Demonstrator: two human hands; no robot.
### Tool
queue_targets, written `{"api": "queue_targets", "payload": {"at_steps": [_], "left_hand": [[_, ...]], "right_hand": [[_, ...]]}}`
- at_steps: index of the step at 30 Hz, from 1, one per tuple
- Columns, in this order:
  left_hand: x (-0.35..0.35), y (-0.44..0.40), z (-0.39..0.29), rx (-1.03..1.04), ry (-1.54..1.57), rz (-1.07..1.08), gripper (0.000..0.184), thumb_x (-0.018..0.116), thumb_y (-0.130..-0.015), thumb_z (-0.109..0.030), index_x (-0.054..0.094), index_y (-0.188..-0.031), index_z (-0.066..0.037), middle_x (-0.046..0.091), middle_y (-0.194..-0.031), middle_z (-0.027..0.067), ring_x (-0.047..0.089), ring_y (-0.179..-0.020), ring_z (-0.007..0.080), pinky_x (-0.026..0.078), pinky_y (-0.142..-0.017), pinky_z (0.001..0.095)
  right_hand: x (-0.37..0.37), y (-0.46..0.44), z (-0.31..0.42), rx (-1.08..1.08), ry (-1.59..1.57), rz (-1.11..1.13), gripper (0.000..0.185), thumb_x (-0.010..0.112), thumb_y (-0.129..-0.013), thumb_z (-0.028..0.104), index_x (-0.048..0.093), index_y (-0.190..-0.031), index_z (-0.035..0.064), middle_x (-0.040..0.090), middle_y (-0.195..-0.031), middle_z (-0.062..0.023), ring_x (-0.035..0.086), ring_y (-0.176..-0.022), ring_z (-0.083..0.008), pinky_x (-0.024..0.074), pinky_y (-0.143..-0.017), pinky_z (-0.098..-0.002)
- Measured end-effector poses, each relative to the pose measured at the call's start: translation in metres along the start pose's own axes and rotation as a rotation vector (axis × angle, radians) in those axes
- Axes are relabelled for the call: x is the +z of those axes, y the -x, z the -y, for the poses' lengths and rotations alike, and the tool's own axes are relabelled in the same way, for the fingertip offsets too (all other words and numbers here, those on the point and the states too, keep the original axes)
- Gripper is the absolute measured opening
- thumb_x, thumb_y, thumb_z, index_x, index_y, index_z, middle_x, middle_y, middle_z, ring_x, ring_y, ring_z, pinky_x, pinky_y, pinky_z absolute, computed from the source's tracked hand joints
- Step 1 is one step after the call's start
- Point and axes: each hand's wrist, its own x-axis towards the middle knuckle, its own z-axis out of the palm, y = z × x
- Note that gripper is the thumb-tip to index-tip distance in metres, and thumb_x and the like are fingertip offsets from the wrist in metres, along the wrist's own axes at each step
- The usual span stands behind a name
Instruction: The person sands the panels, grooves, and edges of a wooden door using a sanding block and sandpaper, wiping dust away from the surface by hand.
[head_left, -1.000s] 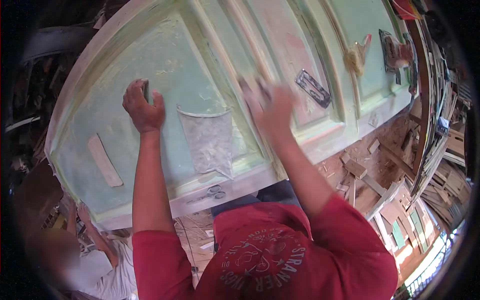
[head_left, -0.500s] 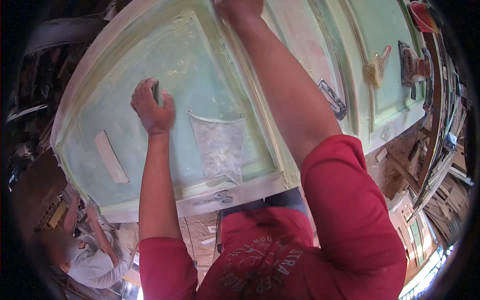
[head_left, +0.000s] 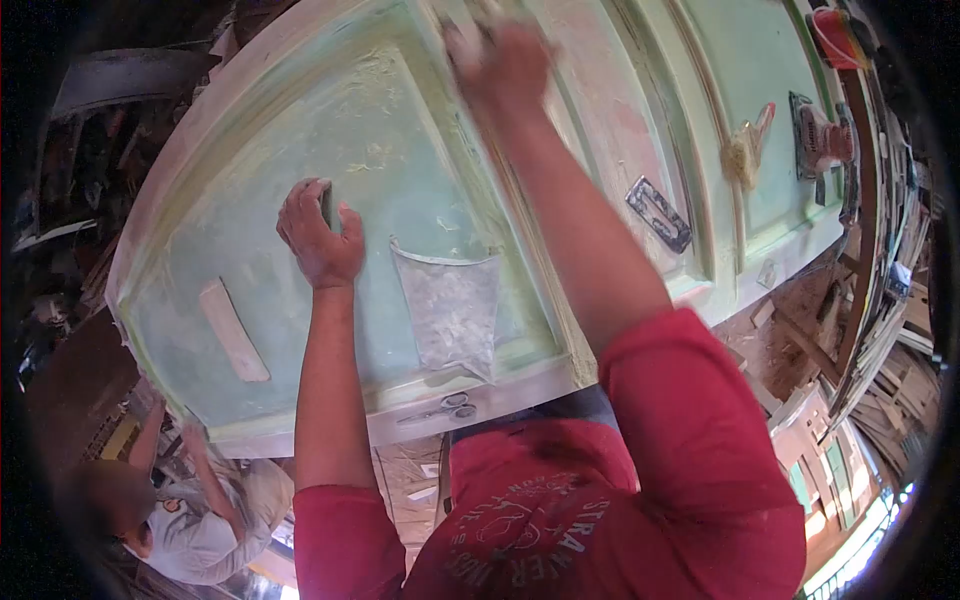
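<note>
A large pale-green panelled door [head_left: 270, 130] with an arched edge lies flat in front of me, with yellowish filler smears. My left hand [head_left: 322, 240] rests on its left panel, fingers curled round a dark, thin-edged block [head_left: 327, 203]. Farther up, my right hand [head_left: 508, 65] is over the raised moulding [head_left: 490, 170]; motion smears its fingers, and whatever they hold is unclear. Right of my left forearm lies a worn grey sheet of sandpaper [head_left: 450, 310]. A pale curved strip [head_left: 235, 330] is to its left.
Scissors [head_left: 440, 408] lie on the door's near rail. Toward the right are a black-framed hand tool [head_left: 658, 214], a yellowed brush [head_left: 743, 155], a power sander [head_left: 822, 138] and a red container [head_left: 838, 38]. Another person [head_left: 190, 510] is at lower left. Timber pieces [head_left: 880, 400] are stacked at right.
My right hand has moved down and slightly right along the moulding. My left hand keeps its grip on the block; the whole view has shifted slightly.
</note>
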Motion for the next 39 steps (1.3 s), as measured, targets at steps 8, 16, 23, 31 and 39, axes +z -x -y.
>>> {"api": "queue_targets", "payload": {"at_steps": [8,16,23,31,39], "left_hand": [[-0.001,-0.001,-0.001,-0.007,0.011,-0.001,0.044,0.069,-0.086,-0.018,0.065,-0.13,-0.011,0.067,-0.135,0.0124,0.06,-0.132,0.0354,0.039,-0.117,0.0516],[-0.001,0.002,0.0,-0.038,0.026,0.019,0.045,0.069,-0.086,-0.017,0.064,-0.13,-0.01,0.067,-0.135,0.0129,0.059,-0.133,0.0361,0.038,-0.117,0.0528],[-0.007,0.004,-0.002,-0.019,0.023,0.039,0.045,0.069,-0.087,-0.017,0.064,-0.131,-0.01,0.066,-0.135,0.0129,0.058,-0.134,0.0366,0.038,-0.118,0.0528],[-0.007,0.002,-0.005,-0.049,0.029,0.047,0.044,0.069,-0.087,-0.017,0.063,-0.131,-0.011,0.066,-0.135,0.0115,0.058,-0.134,0.035,0.037,-0.118,0.0523],[-0.003,0.0,-0.003,-0.033,0.025,0.02,0.047,0.071,-0.085,-0.015,0.063,-0.131,-0.011,0.066,-0.135,0.0117,0.058,-0.134,0.0352,0.038,-0.118,0.0522]], "right_hand": [[-0.117,0.109,-0.021,0.104,-0.147,0.256,0.047,0.088,-0.09,0.037,0.075,-0.125,0.0082,0.072,-0.098,-0.0186,0.067,-0.093,-0.0388,0.0448,-0.09,-0.0598],[-0.075,0.079,-0.02,0.028,-0.19,0.064,0.041,0.09,-0.087,0.039,0.076,-0.111,0.0085,0.071,-0.095,-0.0163,0.067,-0.096,-0.0377,0.0437,-0.089,-0.0576],[0.046,-0.057,0.013,0.048,0.059,0.136,0.052,0.076,-0.094,0.058,0.082,-0.103,0.0068,0.076,-0.1,-0.0197,0.07,-0.101,-0.0399,0.0487,-0.091,-0.0585],[-0.176,0.169,-0.023,0.107,-0.014,0.228,0.047,0.09,-0.088,0.038,0.075,-0.119,0.0062,0.071,-0.093,-0.0133,0.066,-0.091,-0.0349,0.0429,-0.093,-0.0507],[0.064,-0.102,0.031,0.152,-0.059,0.155,0.051,0.078,-0.092,0.055,0.078,-0.116,0.0096,0.074,-0.123,-0.0215,0.067,-0.12,-0.0405,0.0475,-0.107,-0.0621]]}}
